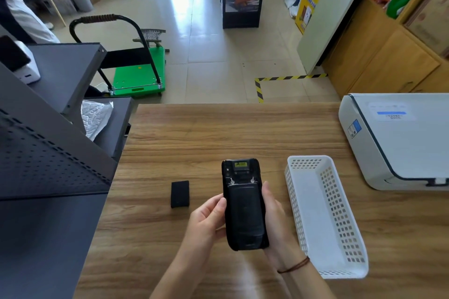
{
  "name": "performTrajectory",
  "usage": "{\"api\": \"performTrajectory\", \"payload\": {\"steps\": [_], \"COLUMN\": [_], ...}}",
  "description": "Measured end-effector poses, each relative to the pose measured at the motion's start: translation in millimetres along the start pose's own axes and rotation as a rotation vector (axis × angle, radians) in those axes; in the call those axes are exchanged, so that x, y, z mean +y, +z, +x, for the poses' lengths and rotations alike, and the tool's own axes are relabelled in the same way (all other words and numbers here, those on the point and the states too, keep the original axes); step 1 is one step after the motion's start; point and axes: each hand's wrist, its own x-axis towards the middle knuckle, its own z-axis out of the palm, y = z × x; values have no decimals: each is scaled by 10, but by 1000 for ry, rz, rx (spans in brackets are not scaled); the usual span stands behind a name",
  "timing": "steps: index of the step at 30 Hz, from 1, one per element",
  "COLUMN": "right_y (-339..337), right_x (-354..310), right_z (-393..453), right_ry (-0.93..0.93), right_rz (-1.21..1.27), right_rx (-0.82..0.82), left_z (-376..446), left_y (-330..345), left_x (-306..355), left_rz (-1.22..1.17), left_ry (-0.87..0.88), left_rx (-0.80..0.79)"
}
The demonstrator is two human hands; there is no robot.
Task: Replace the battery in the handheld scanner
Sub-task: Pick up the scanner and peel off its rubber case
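Wooden bench [218,128] is running wide, far half bare; its far edge is dropping to tiled floor. Dark metal shelving [48,165] is crowding the left edge, a white printer [401,138] the right. White perforated basket [325,213] is lying just right of the hands, long side running away from the person. Black handheld scanner [243,204] is being held above the bench's near middle, back side up, long axis pointing away, scan end far. Left hand [206,221] is gripping its left side, right hand [274,213] its right. A small black battery [180,194] is lying flat on the bench, left of the scanner, apart from it.
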Motion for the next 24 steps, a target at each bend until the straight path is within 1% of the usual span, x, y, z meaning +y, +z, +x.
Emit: {"api": "performTrajectory", "payload": {"steps": [8,11,12,13,14,15,16,17,18,20,22,24], "right_y": [-51,-76,-83,-85,-87,-86,-79,-72,-74,-78,-83,-80], "right_x": [-23,-10,-8,-12,-14,-16,-21,-23,-9,9,23,28], "right_z": [-44,-11,3,10,20,29,36,42,58,73,76,64], "right_ry": [24,78,100,119,135,145,151,159,168,179,186,186], "right_rz": [44,97,125,159,193,227,258,289,312,328,324,318], "right_rx": [-61,-102,-121,-137,-149,-159,-167,-168,-164,-155,-152,-160], "left_z": [-103,-93,-79,-47,-15,16,49,76,90,120,157,186], "left_y": [77,115,120,105,87,73,74,96,136,219,271,307], "left_x": [75,98,93,86,98,116,129,154,198,272,308,309], "left_rz": [7,51,144,335,586,827,1015,1150,1252,1409,1512,1567], "left_ry": [48,94,159,283,449,619,757,840,879,887,866,823], "left_rx": [-14,45,108,200,304,374,399,399,393,380,357,332]}}
